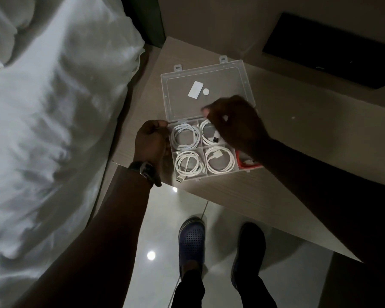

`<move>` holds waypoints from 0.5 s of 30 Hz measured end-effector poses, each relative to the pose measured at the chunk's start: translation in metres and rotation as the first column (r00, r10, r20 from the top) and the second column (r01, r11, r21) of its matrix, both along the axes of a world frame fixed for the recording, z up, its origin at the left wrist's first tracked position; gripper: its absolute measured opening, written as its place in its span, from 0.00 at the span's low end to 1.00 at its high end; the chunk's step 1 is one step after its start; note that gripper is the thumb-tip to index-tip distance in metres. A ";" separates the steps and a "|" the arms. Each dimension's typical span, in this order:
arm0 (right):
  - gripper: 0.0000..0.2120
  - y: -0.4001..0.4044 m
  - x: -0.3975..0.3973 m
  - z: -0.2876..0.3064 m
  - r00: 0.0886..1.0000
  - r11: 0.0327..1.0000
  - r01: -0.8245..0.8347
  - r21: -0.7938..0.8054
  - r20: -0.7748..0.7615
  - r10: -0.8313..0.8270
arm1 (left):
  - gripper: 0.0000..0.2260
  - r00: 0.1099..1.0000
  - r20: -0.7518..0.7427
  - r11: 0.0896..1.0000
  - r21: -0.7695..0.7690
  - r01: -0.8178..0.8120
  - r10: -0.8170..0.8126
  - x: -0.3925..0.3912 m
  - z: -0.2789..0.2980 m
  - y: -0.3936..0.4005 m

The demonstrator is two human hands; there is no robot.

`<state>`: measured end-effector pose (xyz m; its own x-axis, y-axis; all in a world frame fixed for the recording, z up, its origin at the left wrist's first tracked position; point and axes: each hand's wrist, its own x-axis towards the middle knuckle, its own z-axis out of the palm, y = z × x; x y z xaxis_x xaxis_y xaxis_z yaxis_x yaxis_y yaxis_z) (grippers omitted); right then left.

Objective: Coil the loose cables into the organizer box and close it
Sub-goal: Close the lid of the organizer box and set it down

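A clear plastic organizer box (174, 167) lies on a light wooden table (287, 134), its lid (222, 81) folded open flat toward the back. Coiled white cables fill the compartments: one at the back left (183, 135), one at the back middle (206, 134), one at the front left (188, 163), one at the front middle (219, 160). A red cable (242, 165) shows in the right compartment, mostly hidden under my right forearm. My left hand (150, 141) grips the box's left wall. Blurred, with bent fingers, my right hand (233, 121) hovers over the hinge line and the lid's near edge.
A bed with a rumpled white duvet (53, 107) runs along the left, close to the table. A flat black object (331, 52) lies on the table at the back right. The table's near edge (231, 198) crosses above glossy floor tiles, where my shoes (191, 238) stand.
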<state>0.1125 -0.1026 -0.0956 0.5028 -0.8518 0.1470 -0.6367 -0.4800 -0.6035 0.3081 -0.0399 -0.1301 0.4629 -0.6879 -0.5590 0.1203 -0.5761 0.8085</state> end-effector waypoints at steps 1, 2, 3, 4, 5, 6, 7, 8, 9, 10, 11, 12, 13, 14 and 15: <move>0.12 -0.007 -0.007 -0.002 0.986 0.989 0.148 0.016 0.070 -0.148 | 0.07 0.999 -0.033 1.000 -0.020 -0.017 0.016 0.001 0.001 -0.004; 0.12 -0.017 -0.015 -0.007 0.949 0.952 0.297 0.071 0.088 -0.303 | 0.08 0.999 -0.051 0.999 -0.032 -0.017 0.015 0.003 0.001 -0.008; 0.14 -0.030 -0.023 -0.010 0.897 0.887 0.427 0.174 0.047 -0.440 | 0.08 0.998 -0.060 1.000 -0.027 0.006 -0.008 0.005 0.000 -0.014; 0.18 -0.042 -0.030 -0.012 0.834 0.785 0.529 0.322 -0.026 -0.551 | 0.08 0.997 -0.064 0.999 -0.009 0.052 -0.052 0.006 0.000 -0.019; 0.22 -0.052 -0.035 -0.014 0.778 0.662 0.582 0.472 -0.087 -0.622 | 0.09 0.993 -0.051 0.994 0.011 0.105 -0.104 0.009 -0.001 -0.024; 0.24 -0.060 -0.040 -0.015 0.755 0.568 0.568 0.595 -0.104 -0.647 | 0.12 0.989 -0.041 0.989 0.026 0.143 -0.142 0.011 -0.002 -0.028; 0.23 -0.064 -0.043 -0.015 0.756 0.527 0.516 0.675 -0.071 -0.650 | 0.15 0.987 -0.038 0.987 0.034 0.155 -0.153 0.012 -0.003 -0.030; 0.22 -0.066 -0.045 -0.012 0.748 0.519 0.462 0.719 -0.002 -0.663 | 0.18 0.988 -0.061 0.989 0.025 0.143 -0.141 0.012 -0.003 -0.032; 0.19 -0.066 -0.046 -0.009 0.712 0.517 0.414 0.749 0.087 -0.697 | 0.19 0.988 -0.101 0.993 0.001 0.117 -0.117 0.011 -0.004 -0.030; 0.16 -0.062 -0.048 -0.002 0.649 0.499 0.367 0.785 0.168 -0.742 | 0.20 0.987 -0.131 0.996 -0.030 0.086 -0.089 0.011 -0.004 -0.027; 0.14 -0.057 -0.050 0.005 0.574 0.478 0.329 0.814 0.230 -0.786 | 0.19 0.987 -0.147 0.996 -0.062 0.061 -0.070 0.011 -0.004 -0.024; 0.15 -0.052 -0.053 0.009 0.515 0.469 0.297 0.832 0.274 -0.812 | 0.18 0.986 -0.152 0.995 -0.092 0.048 -0.061 0.011 -0.004 -0.019; 0.17 -0.046 -0.057 0.012 0.481 0.474 0.275 0.837 0.307 -0.821 | 0.17 0.986 -0.160 0.992 -0.120 0.034 -0.053 0.012 -0.005 -0.014; 0.18 -0.038 -0.062 0.014 0.466 0.486 0.264 0.833 0.330 -0.821 | 0.17 0.983 -0.183 0.991 -0.132 0.006 -0.030 0.013 -0.004 -0.010; 0.18 -0.029 -0.066 0.014 0.469 0.502 0.258 0.825 0.347 -0.812 | 0.17 0.973 -0.229 0.991 -0.131 -0.030 -0.001 0.014 -0.002 -0.006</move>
<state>0.0464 -0.1318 -0.0820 -0.1084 -0.8799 -0.4627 0.0871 0.4552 -0.8861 0.3218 -0.0458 -0.1325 0.3444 -0.7574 -0.5548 0.3183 -0.4618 0.8279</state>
